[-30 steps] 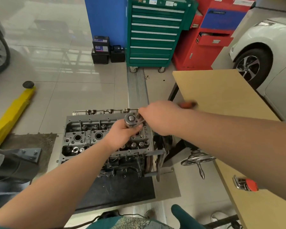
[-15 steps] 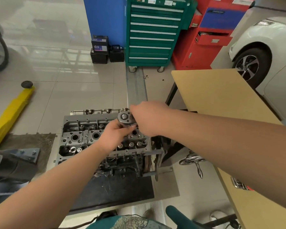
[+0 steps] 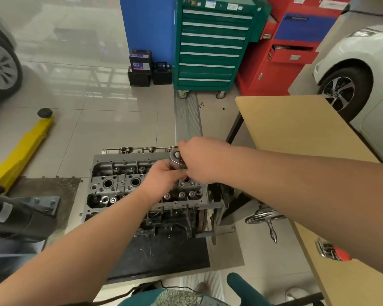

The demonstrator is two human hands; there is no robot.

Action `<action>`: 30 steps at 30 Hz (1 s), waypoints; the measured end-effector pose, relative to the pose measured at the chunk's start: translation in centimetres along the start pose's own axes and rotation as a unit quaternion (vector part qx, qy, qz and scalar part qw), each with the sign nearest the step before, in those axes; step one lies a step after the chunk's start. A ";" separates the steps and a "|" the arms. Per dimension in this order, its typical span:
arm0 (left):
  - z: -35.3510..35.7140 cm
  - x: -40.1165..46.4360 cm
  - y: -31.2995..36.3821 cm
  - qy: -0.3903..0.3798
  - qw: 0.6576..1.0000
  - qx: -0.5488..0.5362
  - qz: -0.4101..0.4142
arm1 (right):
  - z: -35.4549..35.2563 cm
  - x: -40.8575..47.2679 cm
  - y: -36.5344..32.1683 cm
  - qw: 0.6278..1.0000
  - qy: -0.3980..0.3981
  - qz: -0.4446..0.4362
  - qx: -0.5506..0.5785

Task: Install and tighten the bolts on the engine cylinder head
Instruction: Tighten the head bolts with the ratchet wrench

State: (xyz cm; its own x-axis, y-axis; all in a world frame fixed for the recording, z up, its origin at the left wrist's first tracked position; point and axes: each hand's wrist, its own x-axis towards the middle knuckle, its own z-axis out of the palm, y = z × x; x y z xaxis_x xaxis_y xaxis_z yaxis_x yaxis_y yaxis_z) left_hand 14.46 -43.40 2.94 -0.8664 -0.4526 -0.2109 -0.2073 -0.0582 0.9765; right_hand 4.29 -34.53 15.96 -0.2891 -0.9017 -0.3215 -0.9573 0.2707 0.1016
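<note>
Because the ratchet (image 3: pixel 177 159) is steel and stiff, it should pass torque straight down to the bolt without flexing, but its polished head looks slick, so a steadying hold there matters as much as the pull on the handle. The left hand (image 3: pixel 161 176) curls its fingers round the tool just below the round head, seemingly keeping the socket square on a bolt that cannot be seen under the hands. The right hand (image 3: pixel 200 160) is closed over the handle end close to the head; the handle itself is hidden, so how far out it grips cannot be told. Both meet over the right half of the cylinder head (image 3: pixel 119 180), which sits on the engine (image 3: pixel 170 217) low on its stand above a dark mat (image 3: pixel 164 257). That casting looks heavy and rigid and should not shift under the pull, though its edges are hard and its pockets likely oily, so a slipped socket could bark knuckles or round a bolt. The best hold, in my judgement, is far out on the handle for leverage with the other hand pressing down on the head. A second red-handled tool (image 3: pixel 332 252) lies on the table (image 3: pixel 296 124) to the right.
</note>
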 end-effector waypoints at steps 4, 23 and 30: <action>1.3 -1.2 -0.4 0.019 1.000 -0.023 0.003 | 0.7 -0.1 -1.1 0.999 -0.035 -0.029 0.013; -0.2 -0.3 0.2 -0.098 0.995 0.016 -0.010 | -1.4 1.4 1.0 0.973 -0.004 -0.190 -0.131; 1.2 -1.7 -1.3 0.042 0.997 -0.051 0.029 | 0.7 0.5 -0.3 0.990 -0.089 -0.001 0.114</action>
State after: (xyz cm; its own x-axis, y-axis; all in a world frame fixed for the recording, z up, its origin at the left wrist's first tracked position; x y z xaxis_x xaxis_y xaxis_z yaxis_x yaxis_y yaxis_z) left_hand 15.65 -41.54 1.94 -0.8337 -0.5306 -0.1528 -0.1061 -0.1175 0.9874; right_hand 4.42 -34.80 15.06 -0.2648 -0.8340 -0.4841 -0.9282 0.3566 -0.1066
